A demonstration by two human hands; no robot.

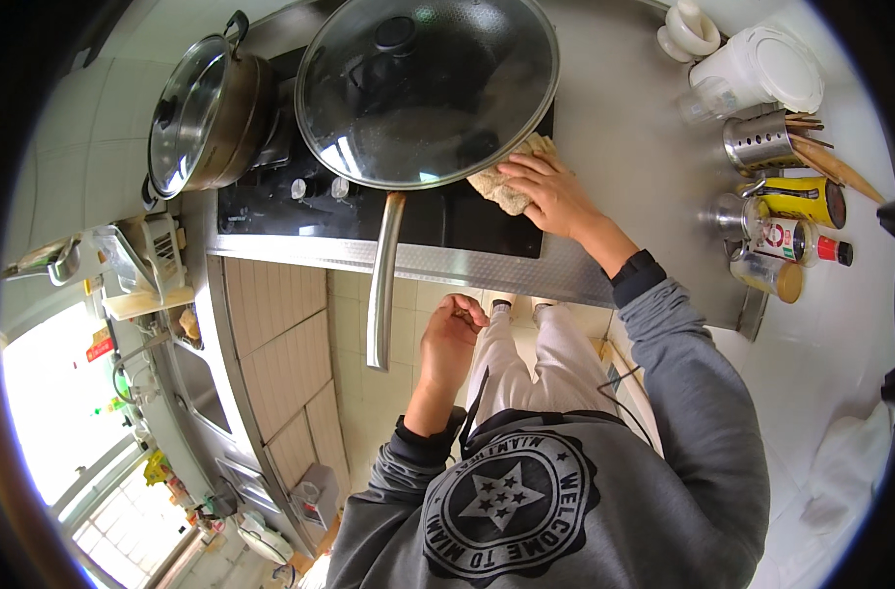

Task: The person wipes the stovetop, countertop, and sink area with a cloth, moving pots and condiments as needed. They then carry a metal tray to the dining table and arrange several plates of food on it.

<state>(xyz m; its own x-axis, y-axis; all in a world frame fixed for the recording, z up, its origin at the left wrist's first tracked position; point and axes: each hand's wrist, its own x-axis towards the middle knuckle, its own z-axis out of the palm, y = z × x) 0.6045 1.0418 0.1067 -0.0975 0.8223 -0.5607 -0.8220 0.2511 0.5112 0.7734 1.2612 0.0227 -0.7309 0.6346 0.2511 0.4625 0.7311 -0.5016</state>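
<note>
My right hand (554,193) presses on a beige cloth (508,188) at the right part of the black glass gas hob (447,224), beside the rim of a large wok. The wok's glass lid (432,96) with a black knob covers it, and its metal handle (383,287) points towards me past the counter's front edge. In front of the counter, near that handle, my left hand (454,331) hangs in the air with its fingers loosely curled. I see nothing in it, though the palm is partly hidden.
A lidded steel pot (204,118) stands at the hob's left. Along the right wall are a white mortar (689,33), a white tub (764,70), a perforated steel utensil holder (760,143), a yellow tin (801,200) and several bottles and jars. A sink (200,386) lies far left.
</note>
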